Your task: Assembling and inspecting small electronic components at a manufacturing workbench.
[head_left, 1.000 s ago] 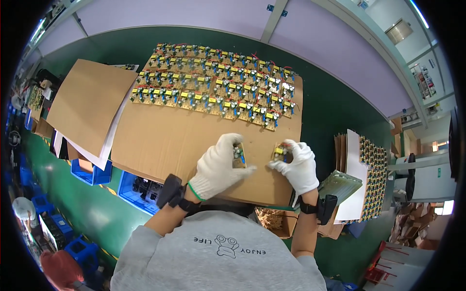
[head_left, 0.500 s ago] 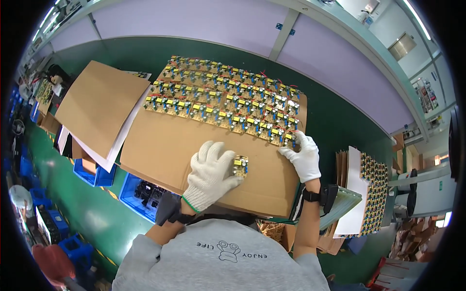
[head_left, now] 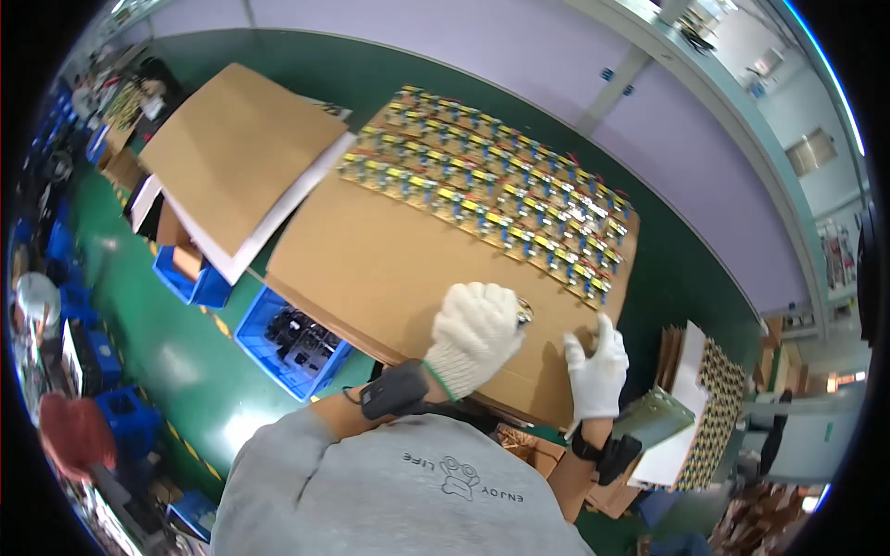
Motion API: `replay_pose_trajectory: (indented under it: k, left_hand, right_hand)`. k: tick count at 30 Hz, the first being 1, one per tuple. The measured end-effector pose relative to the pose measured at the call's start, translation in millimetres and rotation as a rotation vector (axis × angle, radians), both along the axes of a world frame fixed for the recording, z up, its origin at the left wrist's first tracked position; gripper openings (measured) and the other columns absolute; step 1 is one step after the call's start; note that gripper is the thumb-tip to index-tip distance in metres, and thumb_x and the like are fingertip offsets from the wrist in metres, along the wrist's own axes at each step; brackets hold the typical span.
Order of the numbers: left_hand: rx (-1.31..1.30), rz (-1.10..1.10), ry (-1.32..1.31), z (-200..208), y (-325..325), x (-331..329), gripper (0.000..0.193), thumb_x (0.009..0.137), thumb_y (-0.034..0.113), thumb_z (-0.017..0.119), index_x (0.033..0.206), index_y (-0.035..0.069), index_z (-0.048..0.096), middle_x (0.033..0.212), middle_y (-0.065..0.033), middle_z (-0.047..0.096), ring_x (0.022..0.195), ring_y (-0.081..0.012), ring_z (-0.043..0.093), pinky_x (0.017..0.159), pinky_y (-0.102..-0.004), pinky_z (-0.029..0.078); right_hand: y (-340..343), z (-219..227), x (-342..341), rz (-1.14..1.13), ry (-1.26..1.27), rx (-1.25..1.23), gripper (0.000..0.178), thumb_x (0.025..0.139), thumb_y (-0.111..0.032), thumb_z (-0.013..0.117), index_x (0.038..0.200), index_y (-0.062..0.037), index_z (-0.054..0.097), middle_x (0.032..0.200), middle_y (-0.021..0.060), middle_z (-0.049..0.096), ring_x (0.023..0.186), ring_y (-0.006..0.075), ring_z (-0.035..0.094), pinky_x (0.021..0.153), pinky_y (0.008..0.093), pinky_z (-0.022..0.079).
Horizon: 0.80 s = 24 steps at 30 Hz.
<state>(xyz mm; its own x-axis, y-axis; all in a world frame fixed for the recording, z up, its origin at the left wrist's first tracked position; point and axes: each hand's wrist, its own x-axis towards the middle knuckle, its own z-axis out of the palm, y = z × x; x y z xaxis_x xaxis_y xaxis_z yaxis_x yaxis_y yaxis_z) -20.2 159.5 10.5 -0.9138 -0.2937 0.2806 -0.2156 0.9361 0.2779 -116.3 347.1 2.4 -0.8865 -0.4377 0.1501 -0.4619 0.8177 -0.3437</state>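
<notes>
My left hand [head_left: 475,335], in a cream knitted glove, curls over a small circuit board [head_left: 526,313] above the cardboard sheet [head_left: 371,250]. Only the board's edge shows past the fingers; the glove covers the rest. To the right, my right hand [head_left: 596,372] wears a smooth white glove, its thumb and forefinger apart with nothing visible between them. It hovers just in front of the near right corner of the rows of circuit boards [head_left: 501,190], which carry yellow, blue and silver parts and lie close together on the cardboard.
A stack of cardboard and white sheets [head_left: 246,153] lies to the left. Blue bins [head_left: 301,363] stand below the table's left edge, one holding black parts. At right is another board-covered stack [head_left: 714,398]. A purple panel [head_left: 482,56] runs behind the green surface.
The view has turned, shifting the table within it. My right hand has drawn back from the corner board toward me. My left fingers have closed over the loose board.
</notes>
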Motion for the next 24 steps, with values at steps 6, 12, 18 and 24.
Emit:
replay_pose_trajectory:
  k: [6, 12, 18, 24]
  left_hand:
    - [0.022, 0.124, 0.069, -5.0, -57.0, 16.1, 0.028, 0.071, 0.032, 0.070, 0.083, 0.010, 0.058, 0.078, -0.0075, 0.056, 0.075, -0.0250, 0.056, 0.069, -0.0381, 0.040]
    - [-0.046, 0.624, 0.119, -9.8, -165.6, 57.1, 0.035, 0.076, 0.036, 0.066, 0.097, 0.008, 0.064, 0.092, -0.0117, 0.059, 0.094, -0.0303, 0.056, 0.083, -0.0433, 0.039]
    - [-0.122, 0.497, 0.115, -18.4, -202.6, 50.1, 0.040, 0.075, 0.044, 0.065, 0.091, 0.008, 0.062, 0.091, -0.0124, 0.061, 0.089, -0.0302, 0.057, 0.077, -0.0451, 0.039]
    - [-0.320, 0.592, 0.058, -11.5, -197.1, 48.7, 0.078, 0.066, 0.057, 0.076, 0.119, 0.005, 0.054, 0.104, -0.0166, 0.061, 0.099, -0.0354, 0.058, 0.082, -0.0449, 0.047]
  right_hand:
    - [-2.3, -12.8, 18.7, -0.094, 0.180, 0.059, 0.048, 0.080, -0.027, 0.074, 0.118, -0.0024, 0.058, 0.113, 0.0181, 0.058, 0.102, 0.0347, 0.055, 0.088, 0.0430, 0.045]
    - [-10.1, -26.4, 27.1, -0.116, 0.277, 0.051, 0.041, 0.083, -0.024, 0.070, 0.116, -0.0015, 0.059, 0.114, 0.0195, 0.057, 0.099, 0.0359, 0.055, 0.086, 0.0449, 0.045]
    - [-10.7, -22.0, 35.4, -0.188, 0.248, 0.022, 0.035, 0.084, -0.024, 0.070, 0.111, -0.0035, 0.062, 0.112, 0.0179, 0.060, 0.102, 0.0350, 0.055, 0.088, 0.0432, 0.044]
    - [-0.4, -17.7, 34.2, -0.225, 0.201, -0.168, 0.036, 0.083, -0.023, 0.070, 0.111, -0.0014, 0.062, 0.110, 0.0183, 0.060, 0.099, 0.0353, 0.057, 0.086, 0.0420, 0.046]
